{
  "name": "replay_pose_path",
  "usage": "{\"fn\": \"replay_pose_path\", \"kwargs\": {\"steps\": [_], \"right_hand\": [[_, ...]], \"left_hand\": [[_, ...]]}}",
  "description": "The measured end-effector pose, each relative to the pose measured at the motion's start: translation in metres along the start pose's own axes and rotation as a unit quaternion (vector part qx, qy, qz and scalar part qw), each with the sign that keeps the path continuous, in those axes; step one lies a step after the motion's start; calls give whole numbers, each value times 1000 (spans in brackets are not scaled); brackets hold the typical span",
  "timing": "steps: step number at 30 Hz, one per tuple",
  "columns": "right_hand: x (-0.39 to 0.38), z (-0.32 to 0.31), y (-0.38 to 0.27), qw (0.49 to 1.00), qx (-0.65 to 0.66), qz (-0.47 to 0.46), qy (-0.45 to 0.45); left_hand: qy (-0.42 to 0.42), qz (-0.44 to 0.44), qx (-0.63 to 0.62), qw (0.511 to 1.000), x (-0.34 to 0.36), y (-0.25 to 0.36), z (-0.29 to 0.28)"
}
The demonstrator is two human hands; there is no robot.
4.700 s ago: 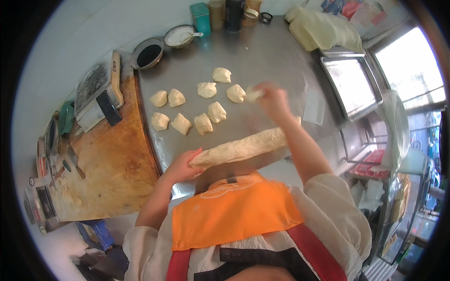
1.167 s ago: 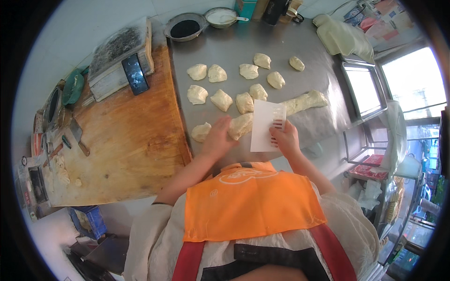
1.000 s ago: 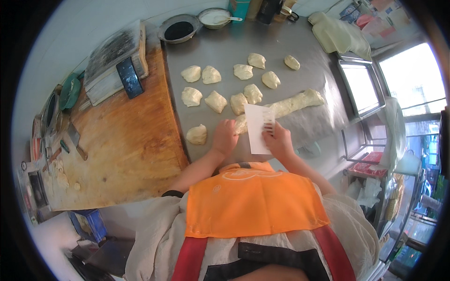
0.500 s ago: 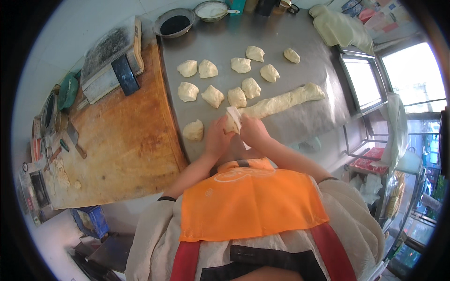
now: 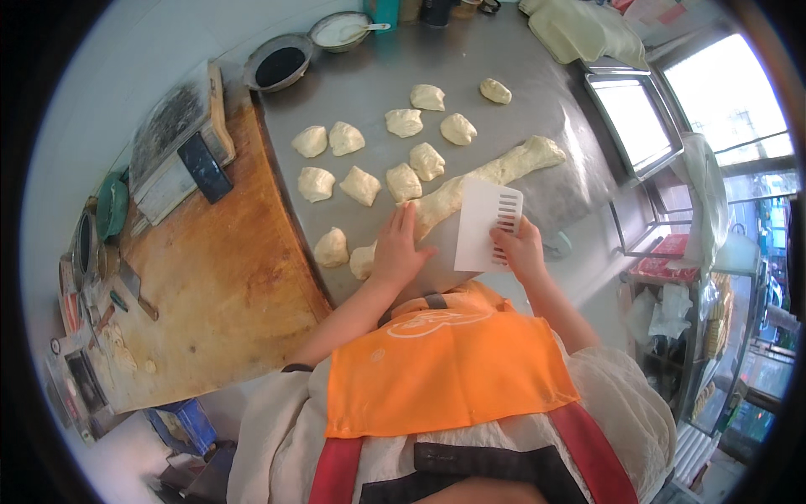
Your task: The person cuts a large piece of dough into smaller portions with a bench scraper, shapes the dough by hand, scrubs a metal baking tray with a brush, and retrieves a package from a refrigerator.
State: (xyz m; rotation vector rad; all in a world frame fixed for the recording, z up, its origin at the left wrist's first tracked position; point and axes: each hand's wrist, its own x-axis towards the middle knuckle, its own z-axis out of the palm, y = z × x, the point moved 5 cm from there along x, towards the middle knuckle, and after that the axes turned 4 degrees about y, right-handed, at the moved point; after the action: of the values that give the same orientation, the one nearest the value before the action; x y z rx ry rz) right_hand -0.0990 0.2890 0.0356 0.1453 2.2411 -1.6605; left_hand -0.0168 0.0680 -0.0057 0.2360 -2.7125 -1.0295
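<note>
In my right hand [image 5: 522, 249] I grip a white plastic dough scraper [image 5: 478, 220] by its slotted edge, held upright just on the near side of a long dough roll [image 5: 504, 168]. My left hand [image 5: 400, 253] is open, its fingers stretched out against the roll's near left end and the thumb apart. Partly hidden by that hand, a cut dough piece [image 5: 362, 262] sits at its left. Another dough piece [image 5: 331, 248] rests a little farther left. Beyond the roll, several more dough pieces [image 5: 360, 186] are spread over the steel table [image 5: 353, 88].
A wooden board [image 5: 210, 294] adjoins on the left, carrying a phone [image 5: 204, 169] leaned on a floury box and a cleaver [image 5: 134, 281]. At the back stand a dark-filled bowl [image 5: 278, 65] and a bowl of white powder [image 5: 338, 32]. A metal tray [image 5: 635, 123] leans at the right.
My hands have separated: the right moved rightward with the scraper, lifting it from the dough. My left hand has opened against the roll's end, and a cut piece now shows at its left.
</note>
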Motion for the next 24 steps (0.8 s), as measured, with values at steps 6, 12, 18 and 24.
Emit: {"fn": "replay_pose_path", "kwargs": {"steps": [6,12,18,24], "right_hand": [[9,-2,-4,984,-140,-111,-21],[13,36,-31,897,-310,-254,-186],[40,69,-9,861,-393,-209,-248],[71,64,-5,938,-185,48,-290]], "left_hand": [[-94,-127,-12,987,16,-16,39],[94,7,52,994,8,10,22],[81,-100,-19,991,9,-1,46],[-51,-322,-256,910,-3,-51,39]]}}
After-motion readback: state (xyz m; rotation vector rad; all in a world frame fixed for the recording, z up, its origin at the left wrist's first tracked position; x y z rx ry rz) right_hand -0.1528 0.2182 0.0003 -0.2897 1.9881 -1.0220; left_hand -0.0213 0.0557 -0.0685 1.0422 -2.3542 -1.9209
